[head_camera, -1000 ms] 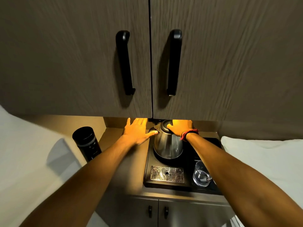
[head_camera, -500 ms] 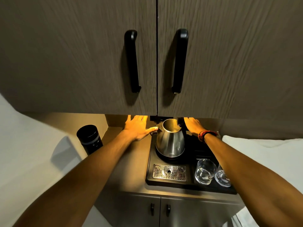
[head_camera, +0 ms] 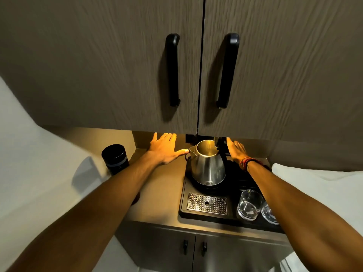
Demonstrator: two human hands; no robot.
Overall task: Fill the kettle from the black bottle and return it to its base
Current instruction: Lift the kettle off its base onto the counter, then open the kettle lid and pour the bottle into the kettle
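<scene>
A steel kettle (head_camera: 208, 167) stands on its round black base (head_camera: 193, 182) at the back of a black tray (head_camera: 183, 210). Its lid is up and the inside shows. My left hand (head_camera: 164, 149) lies flat and open just left of the kettle, thumb touching the spout. My right hand (head_camera: 235, 150) is open just right of the kettle, beside its handle and raised lid, holding nothing. The black bottle (head_camera: 115, 159) stands upright with its cap on at the counter's far left, apart from both hands.
Two clear glasses (head_camera: 249, 205) stand at the tray's front right under my right forearm. A metal drip grate (head_camera: 207, 204) sits in the tray's front. Upper cabinet doors (head_camera: 117, 65) hang low over the counter. White bedding (head_camera: 314, 181) lies to the right.
My right hand has come off the kettle's top and moved to its right side; the lid now stands up. The left hand has stayed by the spout.
</scene>
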